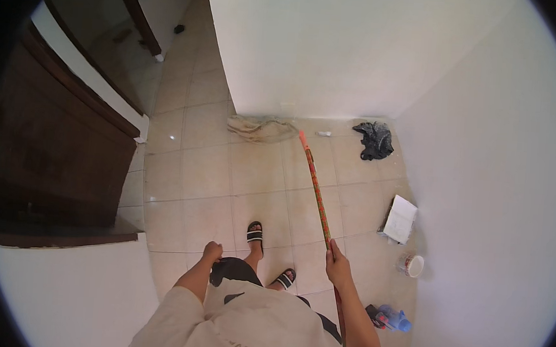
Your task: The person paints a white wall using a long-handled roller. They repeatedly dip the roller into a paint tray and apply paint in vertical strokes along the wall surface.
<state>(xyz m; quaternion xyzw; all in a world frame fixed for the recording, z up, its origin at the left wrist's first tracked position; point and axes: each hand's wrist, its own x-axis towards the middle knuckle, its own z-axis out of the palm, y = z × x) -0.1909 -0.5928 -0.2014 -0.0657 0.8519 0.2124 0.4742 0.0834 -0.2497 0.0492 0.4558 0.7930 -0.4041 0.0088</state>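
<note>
My right hand [338, 268] grips a long pole [321, 200] with a red and green pattern. The pole slants away from me, and its orange end piece [303, 139] appears to meet the right end of a crumpled, dirty beige cloth [259, 129]. That cloth lies on the floor along the foot of the white wall ahead. The pole's near end runs back beneath my right forearm. My left hand [213, 251] hangs beside my dark shorts [235, 270] with its fingers curled; whether they pinch the fabric is unclear.
A black plastic bag [376, 140] and a small white object [324, 133] lie by the far wall. Along the right wall are a white-topped box [400, 220], a tub [412, 265] and a blue plastic bottle [396, 318]. A brown door [62, 144] stands left of the tiled floor [258, 172].
</note>
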